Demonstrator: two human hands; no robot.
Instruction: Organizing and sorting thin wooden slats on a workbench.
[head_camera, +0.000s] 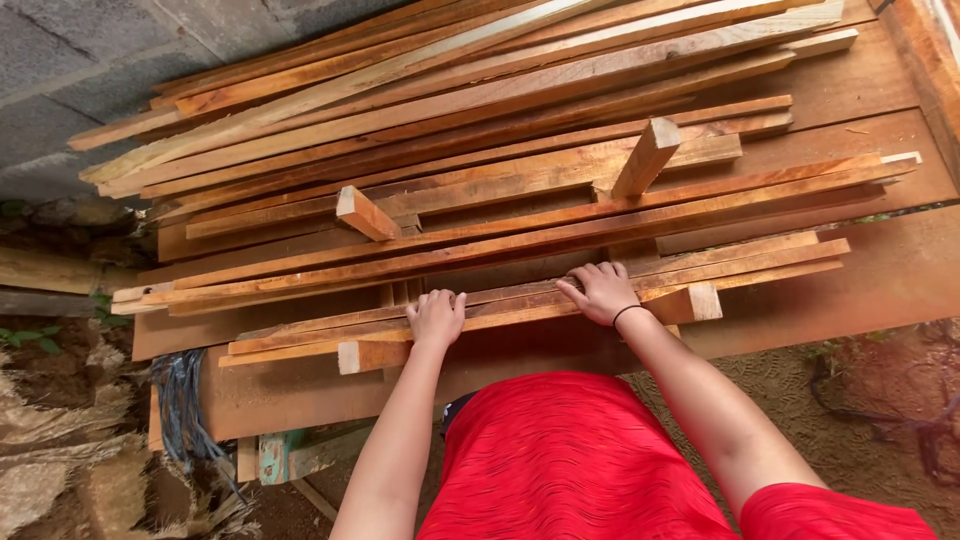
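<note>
Left hand (436, 318) and right hand (601, 293) pressed flat, fingers spread, gripping nothing, steadying long reddish-brown wooden slats (520, 300) stacked loosely near the wooden tabletop (880, 280) edge.

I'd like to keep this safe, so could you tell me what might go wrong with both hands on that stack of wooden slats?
1. The left hand and right hand press bare on rough-sawn slats, so splinters seem likely.
2. The slats lie loosely crossed; pulling one may shift others onto the fingers.
3. Short blocks resting on top of the pile could tumble off if it moves.
</note>
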